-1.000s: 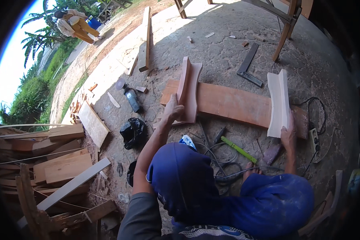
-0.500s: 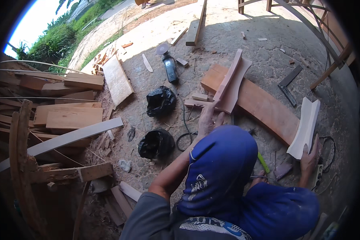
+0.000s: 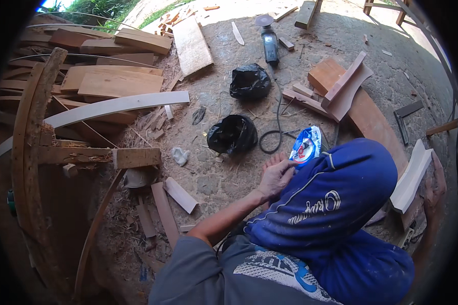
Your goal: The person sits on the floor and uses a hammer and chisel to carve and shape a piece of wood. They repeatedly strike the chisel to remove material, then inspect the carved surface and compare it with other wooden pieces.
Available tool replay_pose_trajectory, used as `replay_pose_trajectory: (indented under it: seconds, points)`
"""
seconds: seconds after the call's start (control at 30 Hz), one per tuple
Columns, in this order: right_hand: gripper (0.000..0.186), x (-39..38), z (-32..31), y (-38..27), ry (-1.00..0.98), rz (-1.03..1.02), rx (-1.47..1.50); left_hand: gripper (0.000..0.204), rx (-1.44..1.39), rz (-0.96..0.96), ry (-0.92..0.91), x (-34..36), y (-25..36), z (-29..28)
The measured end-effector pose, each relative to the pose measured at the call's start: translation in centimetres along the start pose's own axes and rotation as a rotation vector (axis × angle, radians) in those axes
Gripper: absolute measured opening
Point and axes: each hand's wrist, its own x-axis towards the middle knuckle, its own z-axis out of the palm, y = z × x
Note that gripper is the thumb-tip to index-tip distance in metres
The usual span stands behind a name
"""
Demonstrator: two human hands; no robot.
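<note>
My left hand [image 3: 276,179] is closed at the lower edge of a blue, white and red plastic packet [image 3: 306,145], beside my raised blue-trousered knee. Bare toes show just beyond that hand. At the right, my right hand [image 3: 435,187] grips the outer edge of a pale, grooved, curved wooden piece [image 3: 411,175]; some of its fingers are hidden. A similar reddish grooved piece [image 3: 347,91] rests across a broad, curved brown board [image 3: 377,118] in front of me. A narrow wood strip [image 3: 310,104] lies against its left end.
Two black plastic bags [image 3: 250,81] sit left of a looped cable, with an angle grinder [image 3: 269,44] beyond them. A metal square [image 3: 406,119] lies at the right. Stacked boards [image 3: 117,81] and a wooden frame [image 3: 30,117] fill the left side.
My left hand has left the reddish grooved piece and come back to the packet by my knee. My right hand stays on the pale piece. The view has swung left and downward.
</note>
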Motion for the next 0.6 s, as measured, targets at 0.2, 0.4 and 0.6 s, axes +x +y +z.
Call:
replay_pose_trajectory:
  seconds: [0.2, 0.4, 0.6]
  points:
    - [0.043, 5.1, -1.3, -10.1, -0.296, -0.313, -0.127, 0.025, 0.012, -0.102, 0.148, -8.3, -3.2, -4.2]
    - [0.047, 6.5, 1.0, -15.1, -0.338, -0.497, -0.062, 0.049, 0.540, -0.230, 0.390, -18.6, -6.1, -11.8]
    - [0.056, 1.8, 1.3, -14.5, -0.354, -0.291, 0.142, 0.083, 0.884, -0.824, 0.861, -32.0, -15.1, -18.2]
